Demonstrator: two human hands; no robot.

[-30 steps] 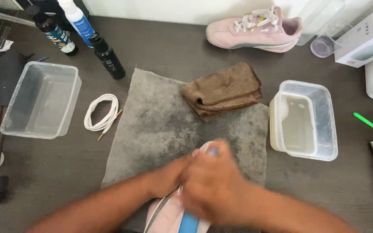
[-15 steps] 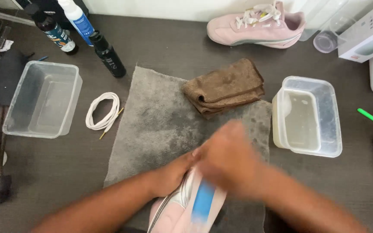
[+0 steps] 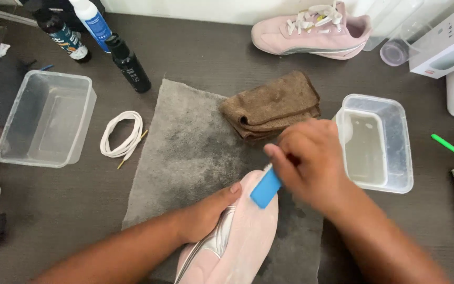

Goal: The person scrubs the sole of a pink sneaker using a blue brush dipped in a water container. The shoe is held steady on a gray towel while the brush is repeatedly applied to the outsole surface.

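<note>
A pink sneaker (image 3: pixel 245 239) lies on a grey cloth (image 3: pixel 195 147) at the near edge of the dark table. My left hand (image 3: pixel 206 213) grips its left side, thumb on the toe. My right hand (image 3: pixel 308 163) holds a blue brush (image 3: pixel 265 188) whose end rests on the toe of the sneaker. A second pink sneaker (image 3: pixel 311 30) with white laces stands at the far edge of the table.
A folded brown towel (image 3: pixel 271 104) lies on the grey cloth's far corner. A clear tub with water (image 3: pixel 377 142) sits right, an empty clear tub (image 3: pixel 43 118) left. A coiled white lace (image 3: pixel 122 135), three bottles (image 3: pixel 127 63), a green-handled tool (image 3: pixel 445 144) and white boxes (image 3: pixel 442 52) surround them.
My right hand with the blue brush has slid forward along the sneaker from near its middle to the toe. My left hand stays on the sneaker.
</note>
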